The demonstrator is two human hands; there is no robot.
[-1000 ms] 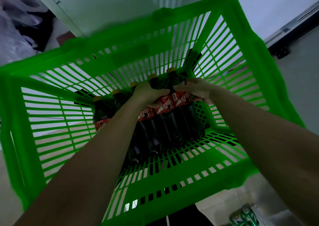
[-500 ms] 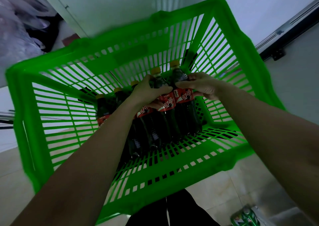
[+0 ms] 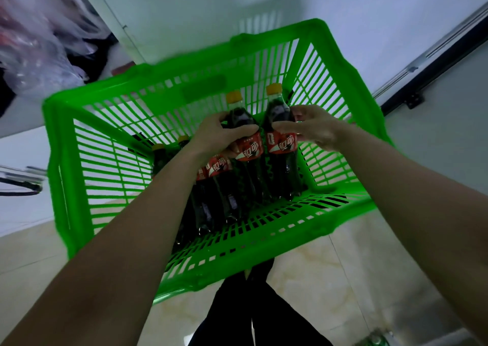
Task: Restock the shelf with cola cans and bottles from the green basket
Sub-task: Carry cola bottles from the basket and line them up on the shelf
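Basket (image 3: 126, 176): green slatted plastic, centre of view, tilted; far wall at 12 o'clock, near rim at 6.
L hand (image 3: 221, 132): inside basket, fingers curled round the shoulder of L bottle (image 3: 247, 145), just above its red label.
R hand (image 3: 314, 126): fingers and thumb wrapped on R bottle (image 3: 281, 145) at label height, from the 3 o'clock side.
Held bottles: dark cola, yellow caps pointing to 12; side by side, nearly touching; bases low in basket toward 6; caps stand above the rest.
Other bottles (image 3: 214, 171): same type, in a row toward 9 o'clock of L bottle, partly hidden by L forearm; count cannot be told.
Floor (image 3: 303, 279): pale tile, below basket.
Bags (image 3: 34, 42): clear plastic, at 10 o'clock, blurred.
Cans (image 3: 375, 340): green, at 5 o'clock edge, blurred.
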